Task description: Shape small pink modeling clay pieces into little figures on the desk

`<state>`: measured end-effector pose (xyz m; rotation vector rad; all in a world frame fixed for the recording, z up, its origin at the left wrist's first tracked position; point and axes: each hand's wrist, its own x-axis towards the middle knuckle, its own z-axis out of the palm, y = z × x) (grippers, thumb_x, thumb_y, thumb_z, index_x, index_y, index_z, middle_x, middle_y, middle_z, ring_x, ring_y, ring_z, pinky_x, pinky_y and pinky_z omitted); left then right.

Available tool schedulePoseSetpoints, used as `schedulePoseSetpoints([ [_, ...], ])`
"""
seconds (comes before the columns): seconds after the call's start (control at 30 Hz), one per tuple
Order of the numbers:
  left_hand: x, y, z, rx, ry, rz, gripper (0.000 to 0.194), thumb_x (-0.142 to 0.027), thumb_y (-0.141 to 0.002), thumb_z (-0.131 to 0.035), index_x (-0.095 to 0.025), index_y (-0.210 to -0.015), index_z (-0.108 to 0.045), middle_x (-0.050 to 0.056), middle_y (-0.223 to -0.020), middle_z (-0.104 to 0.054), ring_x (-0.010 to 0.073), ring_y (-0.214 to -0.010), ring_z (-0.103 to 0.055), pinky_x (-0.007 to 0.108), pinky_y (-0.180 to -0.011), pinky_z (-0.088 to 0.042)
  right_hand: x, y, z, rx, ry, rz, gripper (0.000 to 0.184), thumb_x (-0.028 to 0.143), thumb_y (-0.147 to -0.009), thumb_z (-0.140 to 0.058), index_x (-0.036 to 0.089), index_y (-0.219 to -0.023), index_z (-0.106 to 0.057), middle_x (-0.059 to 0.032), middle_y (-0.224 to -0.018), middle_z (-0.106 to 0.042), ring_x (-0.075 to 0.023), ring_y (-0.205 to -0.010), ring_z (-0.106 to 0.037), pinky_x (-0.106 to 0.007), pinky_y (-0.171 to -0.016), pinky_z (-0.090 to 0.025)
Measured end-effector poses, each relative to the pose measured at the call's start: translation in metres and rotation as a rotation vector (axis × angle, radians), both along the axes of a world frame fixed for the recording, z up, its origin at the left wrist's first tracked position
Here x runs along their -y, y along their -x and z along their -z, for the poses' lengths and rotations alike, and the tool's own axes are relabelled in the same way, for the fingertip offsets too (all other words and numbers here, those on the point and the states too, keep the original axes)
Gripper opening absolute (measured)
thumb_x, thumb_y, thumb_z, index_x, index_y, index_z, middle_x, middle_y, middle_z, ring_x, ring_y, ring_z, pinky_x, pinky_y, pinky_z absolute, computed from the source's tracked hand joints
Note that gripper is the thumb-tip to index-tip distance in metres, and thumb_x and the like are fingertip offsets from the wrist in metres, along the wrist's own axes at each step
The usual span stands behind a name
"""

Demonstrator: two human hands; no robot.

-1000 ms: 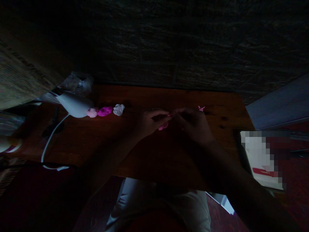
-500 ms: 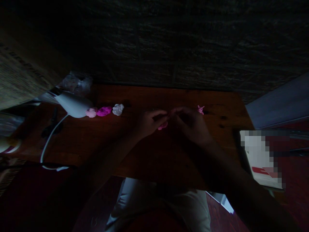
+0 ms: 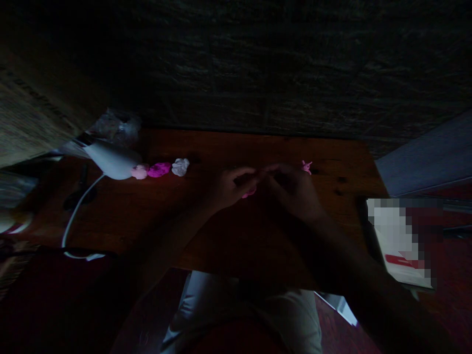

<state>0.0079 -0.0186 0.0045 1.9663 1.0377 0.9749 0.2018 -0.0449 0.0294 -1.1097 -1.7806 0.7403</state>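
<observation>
Over the middle of the wooden table, my left hand (image 3: 231, 186) and my right hand (image 3: 296, 191) meet at the fingertips. Both are closed in a pinch; anything between the fingers is too dark and small to make out. A pink lump that looks like modelling clay (image 3: 250, 192) shows just below my left fingertips, partly hidden by them. Beyond my right hand stands a small pink figure with thin prongs (image 3: 306, 167). To the left, a pale pink lump (image 3: 140, 171), a magenta lump (image 3: 159, 169) and a white lump (image 3: 180, 167) sit in a row.
A white rounded device (image 3: 114, 160) with a white cable (image 3: 75, 214) lies at the table's left, near crumpled clear plastic (image 3: 116, 127) and a large box (image 3: 33, 108). A pale, partly blurred-out object (image 3: 396, 241) rests at the right edge. A dark stone-like wall (image 3: 239, 64) closes the back.
Both hands stay nearly in place, with only slight finger movement at the meeting point. A little less of the pink lump under my left hand shows now.
</observation>
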Motion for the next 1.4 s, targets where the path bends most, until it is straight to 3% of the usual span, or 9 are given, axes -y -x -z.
schedulePoseSetpoints([
  [0.3,-0.0029,0.0015,-0.0007,-0.073,-0.076,-0.008,0.025,-0.036,-0.098,-0.059,-0.018,-0.090,-0.075,0.002,-0.073,-0.075,0.0120,-0.066,-0.068,0.022,-0.065,-0.049,0.0019,0.0005,0.0014,-0.034,0.035,-0.002,0.014,0.026,-0.096,-0.063,0.021,-0.101,-0.075,-0.0059,-0.098,-0.081,-0.0200,-0.086,-0.075,-0.034,-0.081,-0.057],
  [0.63,-0.0007,-0.0006,-0.0015,-0.015,0.026,0.031,0.025,-0.037,-0.095,-0.064,-0.016,-0.085,-0.074,0.001,-0.068,-0.071,0.0101,-0.060,-0.062,0.022,-0.061,-0.045,-0.0008,-0.0004,0.0017,0.036,0.007,0.023,0.013,0.023,-0.096,-0.061,0.020,-0.094,-0.074,-0.0069,-0.095,-0.079,-0.0212,-0.086,-0.073,-0.036,-0.083,-0.056],
  [0.87,-0.0043,0.0007,0.0021,-0.017,-0.027,0.016,0.019,-0.031,-0.094,-0.063,-0.017,-0.087,-0.075,0.002,-0.073,-0.074,0.0116,-0.066,-0.067,0.022,-0.064,-0.047,0.0007,0.0003,0.0039,-0.049,0.054,0.035,0.012,0.028,-0.094,-0.067,0.021,-0.098,-0.076,-0.0075,-0.100,-0.079,-0.0225,-0.093,-0.074,-0.039,-0.087,-0.057],
  [1.17,-0.0018,-0.0011,-0.0021,-0.023,-0.026,0.035,0.026,-0.039,-0.094,-0.065,-0.016,-0.084,-0.073,0.001,-0.069,-0.070,0.0108,-0.062,-0.062,0.022,-0.061,-0.046,0.0020,0.0008,0.0027,-0.230,0.172,0.036,0.016,0.024,-0.090,-0.070,0.020,-0.104,-0.076,-0.0062,-0.099,-0.079,-0.0202,-0.088,-0.075,-0.035,-0.078,-0.062],
  [1.4,-0.0033,0.0018,-0.0001,-0.077,-0.032,0.035,0.020,-0.032,-0.095,-0.062,-0.017,-0.086,-0.072,0.001,-0.074,-0.073,0.0116,-0.066,-0.064,0.023,-0.065,-0.047,0.0023,0.0011,0.0028,-0.249,0.192,0.014,0.018,0.028,-0.089,-0.071,0.020,-0.105,-0.076,-0.0061,-0.096,-0.080,-0.0186,-0.083,-0.074,-0.033,-0.073,-0.061],
])
